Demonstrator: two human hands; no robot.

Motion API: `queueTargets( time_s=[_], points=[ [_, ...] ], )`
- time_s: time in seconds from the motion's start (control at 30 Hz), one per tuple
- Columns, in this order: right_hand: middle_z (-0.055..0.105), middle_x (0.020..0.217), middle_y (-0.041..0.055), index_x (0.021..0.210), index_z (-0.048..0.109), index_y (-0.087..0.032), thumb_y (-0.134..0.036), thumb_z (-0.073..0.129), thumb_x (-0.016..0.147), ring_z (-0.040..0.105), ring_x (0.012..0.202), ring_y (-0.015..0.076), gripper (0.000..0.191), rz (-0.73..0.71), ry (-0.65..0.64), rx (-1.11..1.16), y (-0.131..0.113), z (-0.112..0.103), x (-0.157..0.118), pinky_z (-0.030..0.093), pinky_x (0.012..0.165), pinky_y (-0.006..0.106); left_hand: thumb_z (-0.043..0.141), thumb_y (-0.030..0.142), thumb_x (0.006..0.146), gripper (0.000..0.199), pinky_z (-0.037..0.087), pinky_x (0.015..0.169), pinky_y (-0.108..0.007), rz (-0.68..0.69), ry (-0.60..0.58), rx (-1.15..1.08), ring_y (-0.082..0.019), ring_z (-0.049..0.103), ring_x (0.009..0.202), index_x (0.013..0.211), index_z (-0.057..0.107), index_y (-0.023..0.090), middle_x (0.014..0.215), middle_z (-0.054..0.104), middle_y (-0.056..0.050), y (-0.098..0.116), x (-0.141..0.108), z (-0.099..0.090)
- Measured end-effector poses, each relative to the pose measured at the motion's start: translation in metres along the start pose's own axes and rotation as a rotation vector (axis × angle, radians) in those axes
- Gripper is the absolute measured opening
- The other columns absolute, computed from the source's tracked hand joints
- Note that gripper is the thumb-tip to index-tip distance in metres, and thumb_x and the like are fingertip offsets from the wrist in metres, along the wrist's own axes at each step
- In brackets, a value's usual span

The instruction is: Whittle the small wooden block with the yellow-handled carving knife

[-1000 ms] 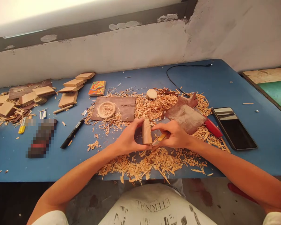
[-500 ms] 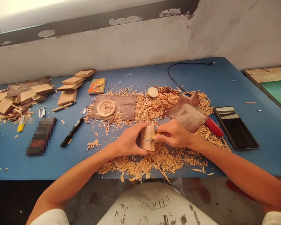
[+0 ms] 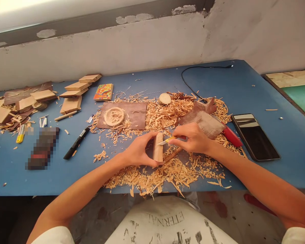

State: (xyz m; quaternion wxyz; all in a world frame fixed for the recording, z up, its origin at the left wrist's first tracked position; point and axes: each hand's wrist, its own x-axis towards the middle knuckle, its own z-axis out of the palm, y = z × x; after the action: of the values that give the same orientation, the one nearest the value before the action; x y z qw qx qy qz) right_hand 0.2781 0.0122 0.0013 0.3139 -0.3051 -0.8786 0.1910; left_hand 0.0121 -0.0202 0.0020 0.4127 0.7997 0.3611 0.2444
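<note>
My left hand (image 3: 140, 149) gripped block (image 3: 158, 149) by both ends. My right hand (image 3: 193, 138) pinched knife (image 3: 170, 138), blade (image 3: 163, 142) at block. Shavings (image 3: 174, 176) lay below.

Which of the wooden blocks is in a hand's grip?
The block in the left hand, with the knife in the right hand at it; the other blocks lie on the table's left side.

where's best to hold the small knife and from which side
Probably by the yellow handle of the small knife, coming from the right: its bare blade points left, toward the wood block, and the right hand grips behind the blade.
</note>
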Motion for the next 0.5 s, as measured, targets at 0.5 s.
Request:
queueTargets(
  time_s=[0.5],
  points=[
    [0.058,0.057,-0.0036,0.071,0.068,-0.017,-0.047,0.067,0.096,0.047,0.051,0.008,0.039,-0.046,0.083,-0.01,-0.0009,0.0005,0.0012,0.031,0.055,0.027,0.093,0.044,0.056,0.087,0.054,0.099,-0.049,0.013,0.033,0.11,-0.032,0.068,0.113,0.131,0.054,0.021,0.128,0.069,-0.011,-0.0023,0.0006,0.0012]
  ],
)
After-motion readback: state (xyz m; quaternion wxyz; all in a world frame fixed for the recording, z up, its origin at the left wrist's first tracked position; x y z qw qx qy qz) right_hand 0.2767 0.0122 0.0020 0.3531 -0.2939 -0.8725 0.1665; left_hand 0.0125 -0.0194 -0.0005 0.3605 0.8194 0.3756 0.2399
